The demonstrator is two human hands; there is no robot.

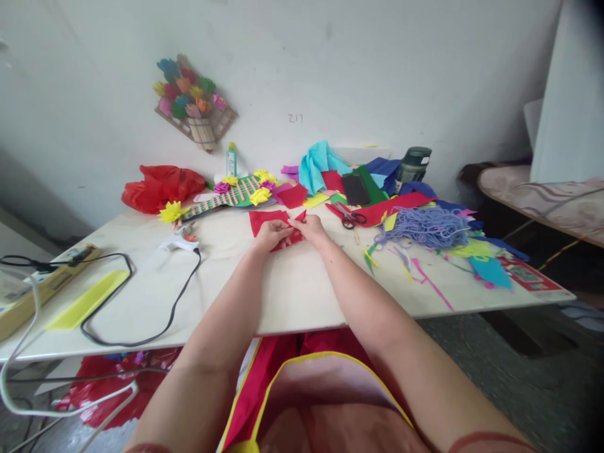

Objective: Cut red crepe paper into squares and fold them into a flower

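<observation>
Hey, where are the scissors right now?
In the head view, the scissors lie on the table to the right of the right hand, just in front of the black phone and left of the bluish yarn.

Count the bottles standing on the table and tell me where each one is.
2: a small bottle at the back, left of the middle, and a dark green bottle at the back, right of the phone. The heaped coloured paper could hide others.
</observation>
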